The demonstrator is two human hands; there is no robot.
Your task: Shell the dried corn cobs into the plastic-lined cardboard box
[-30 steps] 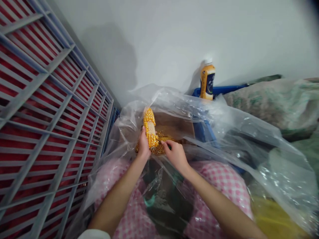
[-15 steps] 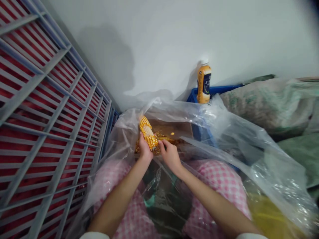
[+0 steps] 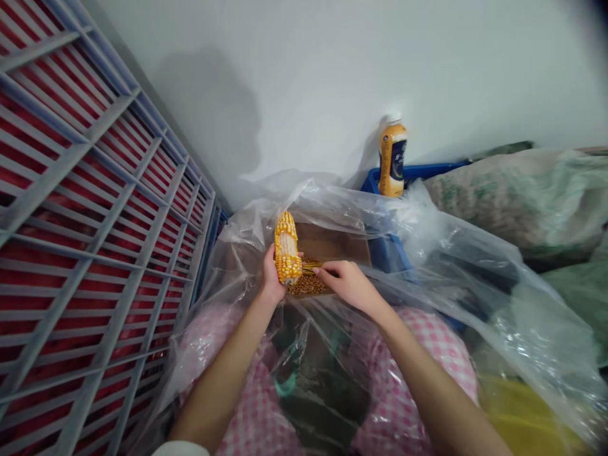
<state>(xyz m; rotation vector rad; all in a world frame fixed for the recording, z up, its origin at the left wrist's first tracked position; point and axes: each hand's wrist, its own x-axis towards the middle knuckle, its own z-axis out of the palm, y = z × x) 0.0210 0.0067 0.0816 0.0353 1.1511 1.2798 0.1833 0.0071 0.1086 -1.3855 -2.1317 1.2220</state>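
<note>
A yellow ear of corn stands nearly upright in my left hand, whose fingers wrap its left side and lower end. Along the middle of the ear, a pale bare patch shows where kernels are gone. My right hand is closed in a pinch just right of the ear's lower part. Thin yellowish streaks lie between its fingertips and the ear; whether it grips a slim tool I cannot make out. Below both hands, loose corn kernels lie in a cardboard box surrounded by clear plastic sheeting.
A slatted crate with red behind its bars rises at left. An orange bottle stands by a blue bin against the white wall. Woven sacks lie at right. Plastic covers my pink checked knees.
The ear has turned more upright in my left hand. My right hand has moved right, away from the ear. A kernel seen in the air earlier no longer shows there.
</note>
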